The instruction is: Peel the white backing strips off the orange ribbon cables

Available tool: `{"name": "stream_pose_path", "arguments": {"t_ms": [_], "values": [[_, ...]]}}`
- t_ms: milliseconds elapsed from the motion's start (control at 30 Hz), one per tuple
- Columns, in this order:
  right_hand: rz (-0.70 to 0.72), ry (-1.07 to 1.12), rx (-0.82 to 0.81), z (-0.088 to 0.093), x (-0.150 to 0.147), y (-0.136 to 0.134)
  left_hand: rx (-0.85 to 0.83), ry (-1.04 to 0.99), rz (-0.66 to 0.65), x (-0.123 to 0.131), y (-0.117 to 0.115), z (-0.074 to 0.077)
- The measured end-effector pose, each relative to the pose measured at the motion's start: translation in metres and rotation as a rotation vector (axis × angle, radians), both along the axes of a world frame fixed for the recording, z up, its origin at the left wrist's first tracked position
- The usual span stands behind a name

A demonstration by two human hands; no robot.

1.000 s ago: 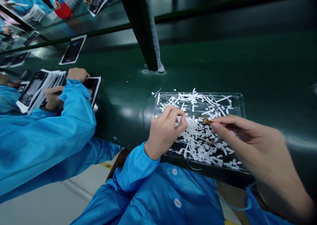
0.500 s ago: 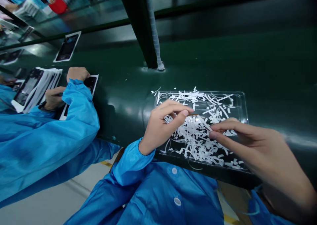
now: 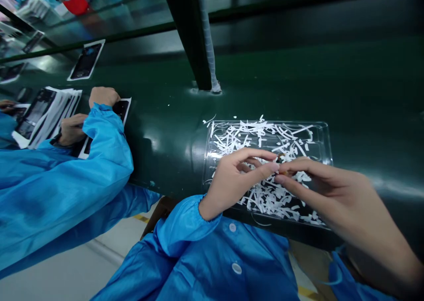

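My left hand (image 3: 232, 177) and my right hand (image 3: 327, 186) meet fingertip to fingertip above a clear plastic tray (image 3: 326, 142). Thumb and index finger of each are pinched together. Between them is a small brown-orange piece (image 3: 281, 156), partly covered by my fingers; its kind cannot be made out. A tiny white bit shows at the fingertips of my right hand. Loose white strips (image 3: 274, 201), short and narrow, lie scattered through the tray under both hands, some over its far left edge.
The tray stands on a dark green bench (image 3: 172, 146). Behind it rises a dark post (image 3: 195, 49) with a wrapped cable. On the left a co-worker's sleeve (image 3: 106, 137) and hands work beside a stack of dark, white-edged sheets (image 3: 56, 111). Another sheet (image 3: 86, 60) lies farther back.
My left hand has moved right, bringing the brown-orange piece to the fingertips of my right hand. My right hand has barely moved.
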State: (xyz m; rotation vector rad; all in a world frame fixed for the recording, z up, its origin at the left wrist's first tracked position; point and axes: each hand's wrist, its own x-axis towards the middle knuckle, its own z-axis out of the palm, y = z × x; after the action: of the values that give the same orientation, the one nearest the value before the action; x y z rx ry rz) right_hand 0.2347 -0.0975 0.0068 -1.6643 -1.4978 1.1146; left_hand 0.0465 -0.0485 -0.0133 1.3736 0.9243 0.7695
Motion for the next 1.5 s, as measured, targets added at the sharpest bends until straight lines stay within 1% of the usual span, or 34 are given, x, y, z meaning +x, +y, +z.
{"name": "stream_pose_path", "arguments": {"t_ms": [33, 167, 233, 333, 367, 467, 500, 533, 567, 633, 700, 733, 833, 933, 1100, 1267, 1367, 1500], "values": [[-0.007, 0.006, 0.004, -0.001, -0.001, 0.000, -0.002, -0.034, 0.013, 0.001, 0.001, -0.001], [-0.057, 0.012, -0.035, -0.007, -0.001, 0.001, 0.066, -0.097, 0.134, 0.005, 0.002, -0.005], [-0.067, 0.007, -0.039, -0.008, -0.001, 0.001, 0.049, -0.108, 0.158, 0.008, 0.003, -0.009], [-0.078, -0.019, 0.004, -0.007, -0.001, -0.001, -0.004, -0.149, 0.179, 0.009, 0.007, -0.016], [-0.092, -0.028, 0.022, -0.007, -0.001, -0.002, 0.000, -0.155, 0.210, 0.009, 0.008, -0.017], [-0.166, -0.030, 0.084, -0.006, -0.002, -0.003, 0.119, -0.123, 0.388, 0.006, 0.006, -0.016], [-0.180, -0.025, 0.101, -0.006, -0.002, -0.004, 0.186, -0.083, 0.427, 0.005, 0.004, -0.014], [-0.182, -0.022, 0.114, -0.007, -0.002, -0.004, 0.261, -0.031, 0.428, 0.004, 0.002, -0.012], [-0.174, -0.023, 0.126, -0.007, -0.001, -0.003, 0.336, 0.031, 0.391, 0.004, -0.001, -0.009], [-0.140, -0.040, 0.152, -0.009, -0.001, -0.003, 0.443, 0.148, 0.266, 0.004, -0.006, -0.005], [-0.105, -0.068, 0.189, -0.011, 0.000, -0.002, 0.481, 0.200, 0.176, 0.006, -0.009, -0.004], [-0.086, -0.084, 0.211, -0.011, 0.000, -0.002, 0.483, 0.206, 0.157, 0.007, -0.009, -0.003], [-0.014, -0.121, 0.269, -0.009, -0.002, -0.001, 0.522, 0.242, 0.162, 0.007, -0.008, -0.004], [0.051, -0.132, 0.276, -0.004, -0.005, 0.000, 0.600, 0.291, 0.170, 0.005, -0.006, -0.003], [0.071, -0.160, 0.308, -0.001, -0.008, -0.002, 0.737, 0.399, 0.179, 0.000, -0.007, -0.002], [0.103, -0.254, 0.355, 0.001, -0.010, -0.003, 0.697, 0.386, 0.101, -0.004, -0.007, -0.003], [0.134, -0.297, 0.364, 0.001, -0.013, -0.001, 0.701, 0.419, 0.063, -0.004, -0.004, -0.004], [0.149, -0.267, 0.333, 0.003, -0.010, -0.001, 0.709, 0.475, 0.017, -0.003, 0.002, -0.005]]}}
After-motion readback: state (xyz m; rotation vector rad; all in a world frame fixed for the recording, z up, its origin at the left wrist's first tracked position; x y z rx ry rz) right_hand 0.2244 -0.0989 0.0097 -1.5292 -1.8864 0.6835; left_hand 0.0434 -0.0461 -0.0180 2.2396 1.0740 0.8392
